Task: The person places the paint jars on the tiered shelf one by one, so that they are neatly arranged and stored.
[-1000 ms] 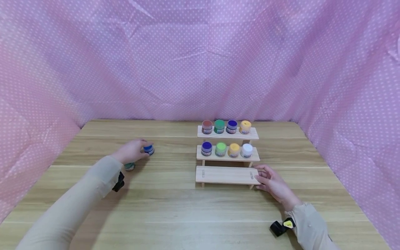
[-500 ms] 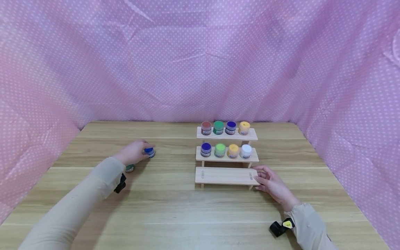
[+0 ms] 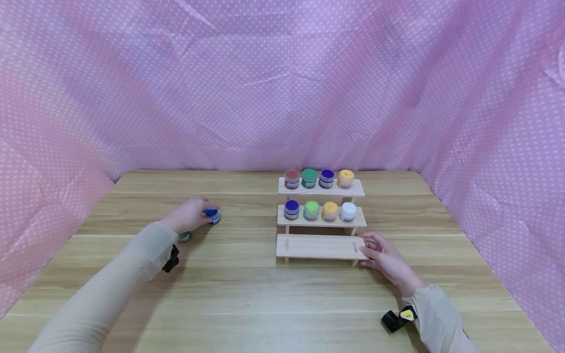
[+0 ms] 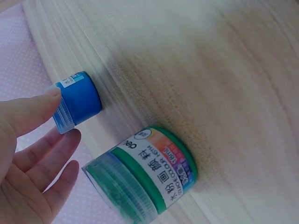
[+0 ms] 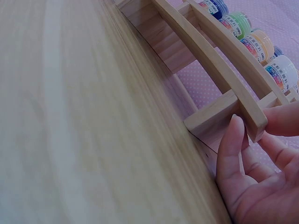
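My left hand (image 3: 187,215) pinches a small blue paint jar (image 4: 83,99) by its clear-rimmed lid, thumb on one side and fingers on the other. The jar stands low at the tabletop on the left. Close beside that hand is a green paint jar (image 4: 147,170), partly hidden by the wrist in the head view. On the right, my right hand (image 3: 390,264) holds the right end of the lowest step (image 3: 320,246) of a three-step wooden rack, thumb and fingers around the board's edge. This lowest step bears no jars.
The middle step (image 3: 282,216) carries a row of purple, light green, yellow-orange and white jars. Brown-red, green, purple and yellow jars line the top step (image 3: 359,189). A pink dotted cloth (image 3: 282,98) hangs behind and beside the wooden table (image 3: 247,304).
The left hand and the blue jar have shifted slightly to the right and nearer. The right hand keeps its hold on the rack, which stays in place.
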Demonstrator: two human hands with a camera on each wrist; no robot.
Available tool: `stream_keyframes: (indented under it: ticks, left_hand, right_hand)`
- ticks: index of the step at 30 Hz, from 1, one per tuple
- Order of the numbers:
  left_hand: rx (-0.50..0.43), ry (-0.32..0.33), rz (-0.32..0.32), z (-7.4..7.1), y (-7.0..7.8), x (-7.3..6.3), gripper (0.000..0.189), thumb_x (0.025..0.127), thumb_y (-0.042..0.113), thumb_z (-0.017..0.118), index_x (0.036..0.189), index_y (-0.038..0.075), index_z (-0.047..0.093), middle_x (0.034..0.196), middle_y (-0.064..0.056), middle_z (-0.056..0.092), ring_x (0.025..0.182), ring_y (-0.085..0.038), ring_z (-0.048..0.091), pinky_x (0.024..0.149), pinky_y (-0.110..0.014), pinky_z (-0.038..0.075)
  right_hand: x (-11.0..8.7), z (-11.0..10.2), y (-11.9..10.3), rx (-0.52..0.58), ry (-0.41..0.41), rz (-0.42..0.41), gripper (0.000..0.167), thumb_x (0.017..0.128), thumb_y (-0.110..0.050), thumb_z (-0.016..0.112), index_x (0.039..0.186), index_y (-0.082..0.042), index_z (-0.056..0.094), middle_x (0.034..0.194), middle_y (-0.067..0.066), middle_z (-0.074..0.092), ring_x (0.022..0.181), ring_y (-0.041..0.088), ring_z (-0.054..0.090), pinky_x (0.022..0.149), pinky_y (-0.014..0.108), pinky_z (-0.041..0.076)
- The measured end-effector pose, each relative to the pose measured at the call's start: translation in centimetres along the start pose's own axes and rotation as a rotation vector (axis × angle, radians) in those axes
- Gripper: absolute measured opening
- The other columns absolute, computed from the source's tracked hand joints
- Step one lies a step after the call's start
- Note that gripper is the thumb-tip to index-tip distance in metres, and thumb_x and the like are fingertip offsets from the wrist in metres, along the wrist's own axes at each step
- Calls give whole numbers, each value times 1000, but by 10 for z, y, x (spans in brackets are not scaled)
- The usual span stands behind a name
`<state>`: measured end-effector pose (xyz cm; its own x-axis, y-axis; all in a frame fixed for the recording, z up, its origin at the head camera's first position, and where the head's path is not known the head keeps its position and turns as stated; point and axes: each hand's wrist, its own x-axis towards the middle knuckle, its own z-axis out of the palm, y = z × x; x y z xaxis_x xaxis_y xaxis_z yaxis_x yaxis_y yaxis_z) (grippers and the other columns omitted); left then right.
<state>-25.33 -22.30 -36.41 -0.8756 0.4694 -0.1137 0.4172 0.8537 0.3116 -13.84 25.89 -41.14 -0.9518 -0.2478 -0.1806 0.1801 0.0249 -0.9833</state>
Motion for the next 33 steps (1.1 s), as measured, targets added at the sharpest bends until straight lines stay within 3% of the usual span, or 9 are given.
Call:
stream_keyframes:
  ticks: [5,11,22,28,33]
  left_hand:
    - [6,12,13,-1,5,-1,37,85,4,67,121,-2,61,114,-23,62,101,-33,62,84,-45,53]
    - [-23,9,13,1,7,-1,36,86,5,66,121,-3,61,118,-27,59,104,-36,61,88,-47,51]
    - [-61,5,3,2,7,-2,36,86,4,66,121,-4,61,120,-27,59,104,-34,61,86,-45,53]
    - [-72,-4,11,2,7,-1,37,85,5,67,120,-4,61,110,-21,62,86,-21,61,72,-33,54]
    - [-98,-5,28,3,8,-2,37,85,4,67,120,-4,61,100,-15,63,63,-12,49,53,-22,44]
  right_hand:
    - [0,-2,1,-9,6,7,26,95,-4,51,111,-25,51,98,-4,58,86,8,60,72,24,54]
    - [-1,-2,0,-23,9,0,26,95,-4,50,117,-18,49,99,-4,58,87,8,59,72,24,54]
    - [1,0,2,-9,20,2,26,93,-3,53,113,-20,51,97,-4,59,85,8,61,71,23,55]
    - [1,0,1,-7,38,26,27,93,-3,52,114,-20,51,97,-3,58,85,8,60,71,22,55]
    - [1,0,-1,-19,35,22,27,94,-3,51,117,-15,49,97,-3,58,85,8,60,71,22,54]
